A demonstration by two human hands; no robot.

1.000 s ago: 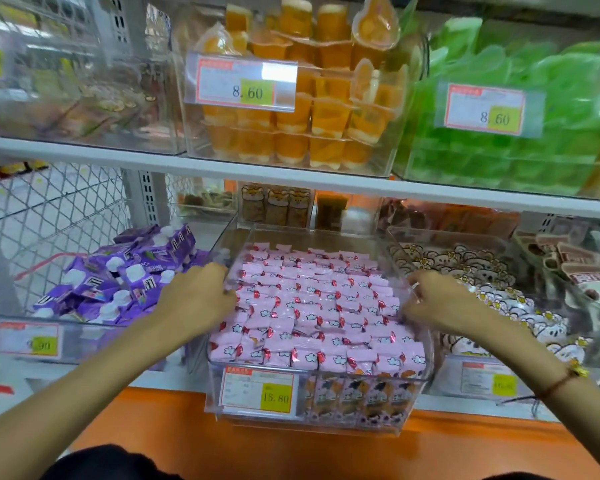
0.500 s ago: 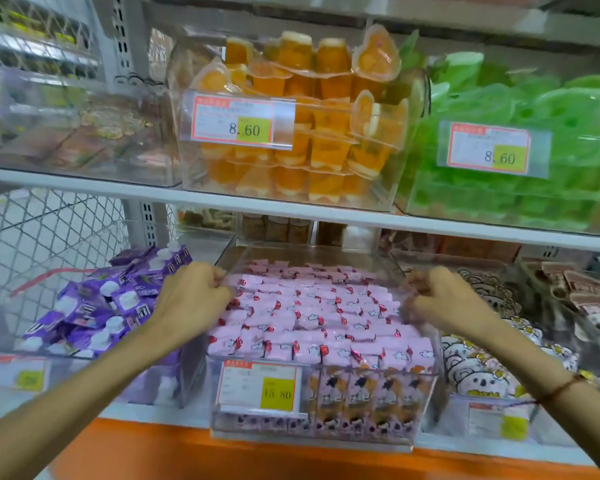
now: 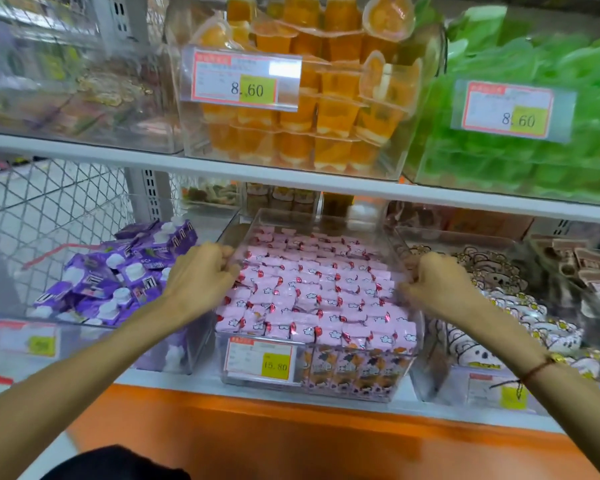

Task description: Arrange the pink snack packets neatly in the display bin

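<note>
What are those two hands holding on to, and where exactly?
The clear display bin of pink snack packets: the left hand curls over its left wall's top edge, the right hand over its right wall's.

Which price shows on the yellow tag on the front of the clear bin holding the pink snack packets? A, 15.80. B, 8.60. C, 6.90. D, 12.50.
A: the price tag on the front wall of the display bin, below the pink snack packets, reads 15.80; the tags reading 8.60 sit on the shelf above.
</note>
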